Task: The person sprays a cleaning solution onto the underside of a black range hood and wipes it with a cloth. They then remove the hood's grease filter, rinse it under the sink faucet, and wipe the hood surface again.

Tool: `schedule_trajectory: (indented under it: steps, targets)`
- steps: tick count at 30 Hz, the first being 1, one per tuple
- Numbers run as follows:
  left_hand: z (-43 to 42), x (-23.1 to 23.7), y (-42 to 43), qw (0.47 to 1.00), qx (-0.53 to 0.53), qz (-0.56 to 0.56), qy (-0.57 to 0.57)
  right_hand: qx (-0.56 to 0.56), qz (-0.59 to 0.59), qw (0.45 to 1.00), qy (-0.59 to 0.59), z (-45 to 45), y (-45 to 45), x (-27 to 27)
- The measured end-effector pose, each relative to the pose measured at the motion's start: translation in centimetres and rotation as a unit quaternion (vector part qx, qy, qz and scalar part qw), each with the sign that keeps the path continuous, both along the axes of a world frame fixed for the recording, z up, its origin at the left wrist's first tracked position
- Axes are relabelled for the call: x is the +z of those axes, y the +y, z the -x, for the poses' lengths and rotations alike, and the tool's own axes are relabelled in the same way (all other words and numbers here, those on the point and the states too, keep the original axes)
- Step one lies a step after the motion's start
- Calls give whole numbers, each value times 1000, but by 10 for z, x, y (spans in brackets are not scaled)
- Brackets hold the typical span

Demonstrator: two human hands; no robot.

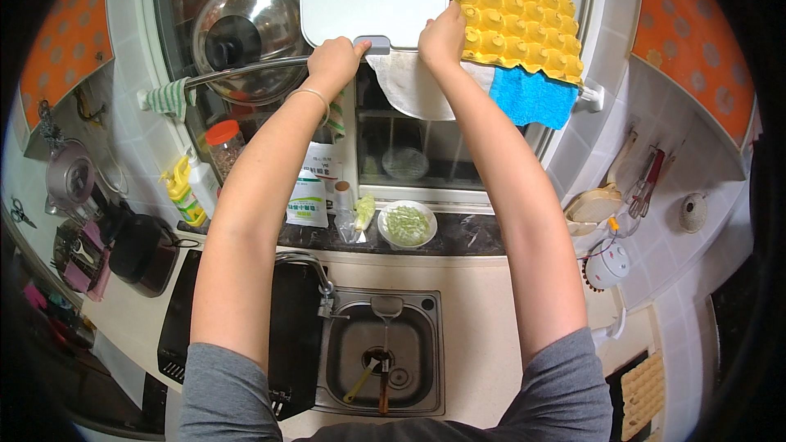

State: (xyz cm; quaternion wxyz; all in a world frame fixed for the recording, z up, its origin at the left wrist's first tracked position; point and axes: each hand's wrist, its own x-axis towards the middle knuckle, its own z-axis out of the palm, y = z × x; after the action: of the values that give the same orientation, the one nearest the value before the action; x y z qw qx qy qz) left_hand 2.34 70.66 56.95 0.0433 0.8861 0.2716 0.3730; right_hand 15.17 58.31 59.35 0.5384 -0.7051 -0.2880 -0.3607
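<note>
Both arms reach up to a white plastic board or lid (374, 12) with grey fittings, held up before the window. My left hand (334, 64) grips its lower edge, the thumb resting on a grey tab (373, 45). On the lower right edge is my right hand (443, 37), its fingers partly hidden. A metal rail (245, 70) runs beside my left hand; whether the board rests on it I cannot tell. Just below hangs a white cloth (408, 86). Against my right hand's outer side is a yellow egg tray (522, 18), over a blue towel (534, 95).
A large steel lid (270, 12) leans behind the rail at left. On the dark sill stand a bowl of chopped greens (407, 225) and a white packet (307, 199). Below, the steel sink (424, 396) holds a ladle (385, 325) beside the faucet (325, 285).
</note>
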Motion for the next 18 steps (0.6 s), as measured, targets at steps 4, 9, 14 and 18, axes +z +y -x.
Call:
schedule_trajectory:
  steps: [4,9,14,18]
  targets:
    - [-2,2,-5,1000,2,0,-3,-24,42,998,-39,7,-11,-4]
    - [-5,4,-10,1000,-11,6,-6,-49,72,995,-47,-3,-14,-4]
    - [-6,1,-10,1000,-19,-1,-5,-117,108,985,-73,3,-19,-6]
    - [-11,0,-13,1000,-18,-21,-8,-138,126,980,-71,-3,-26,-7]
